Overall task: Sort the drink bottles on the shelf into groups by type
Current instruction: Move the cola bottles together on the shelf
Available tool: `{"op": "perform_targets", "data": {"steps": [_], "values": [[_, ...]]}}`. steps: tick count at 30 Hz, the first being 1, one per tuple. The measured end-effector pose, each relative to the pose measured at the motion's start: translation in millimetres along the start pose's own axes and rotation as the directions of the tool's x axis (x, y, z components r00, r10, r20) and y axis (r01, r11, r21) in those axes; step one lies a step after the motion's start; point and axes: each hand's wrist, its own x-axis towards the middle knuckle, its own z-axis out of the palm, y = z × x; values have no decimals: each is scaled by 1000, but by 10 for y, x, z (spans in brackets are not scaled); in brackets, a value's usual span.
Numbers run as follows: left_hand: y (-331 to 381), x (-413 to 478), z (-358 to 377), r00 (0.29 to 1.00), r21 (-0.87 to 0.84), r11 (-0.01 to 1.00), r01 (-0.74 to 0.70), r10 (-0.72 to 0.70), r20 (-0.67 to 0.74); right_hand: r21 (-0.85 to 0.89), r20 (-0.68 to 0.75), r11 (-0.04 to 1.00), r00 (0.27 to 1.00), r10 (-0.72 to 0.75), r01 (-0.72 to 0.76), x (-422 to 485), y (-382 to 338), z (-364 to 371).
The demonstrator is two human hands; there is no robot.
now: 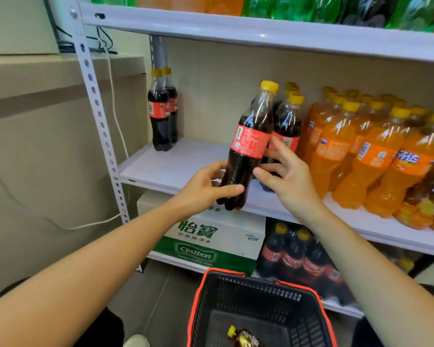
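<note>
Nearest, below both hands: 1 black basket (236, 272) with a red rim, containing 1 yellow-capped bottle (243, 338) lying on its side, partly cut off by the frame edge.

Left hand (206, 189): curled round the lower body of 1 cola bottle (248, 146), thumb across the front, fingers behind. Bottle tilted, yellow cap leaning right, base just over the front edge of the white shelf (176, 164).

Right hand (288, 179): spread, fingers nearly straight, thumb touching the right side of the same bottle; nothing gripped.

Beneath the hands, one level down: 1 water carton (211, 236); to its right, lower cola bottles (293, 256), at least 4.

Just behind the right hand's fingers: cola cluster (287, 121), upright, 3 yellow caps visible; full count hidden by the held bottle.

Right of the right hand: orange soda bottles (371, 156), upright, packed in rows, roughly a dozen; exact count not readable.

Beyond and left of the left hand, at the rear corner of the shelf: rear cola pair (159, 113), 2 bottles, upright, touching each other, well apart from the cluster.

Above the hands, top level: green and orange bottles (286, 8); count not readable.
</note>
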Motion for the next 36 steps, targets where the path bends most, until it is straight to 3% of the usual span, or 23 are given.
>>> {"op": "perform_targets", "data": {"steps": [3, 6, 10, 14, 23, 36], "values": [[-100, 119, -100, 999, -17, 1000, -7, 6, -43, -352, -33, 936, 999, -15, 2, 1, 236, -35], [-210, 262, -169, 994, -5, 1000, 16, -16, -104, -676, 49, 736, 999, -3, 36, -66, 519, -106], [-321, 453, -196, 988, -21, 1000, 3, -6, -156, -827, 211, 556, 965, 157, 90, -165, 739, -57], [-431, 616, -130, 987, -29, 999, -18, 13, -161, -877, 297, 440, 938, 179, 194, -256, 872, 12], [-558, 911, 135, 974, 139, 983, -124, 147, -170, -827, 340, 505, 935, 101, 246, -352, 997, -167], [-564, 1015, 275, 967, 251, 950, -188, 223, -120, -842, 327, 481, 940, 99, 242, -388, 1011, -129]]}}
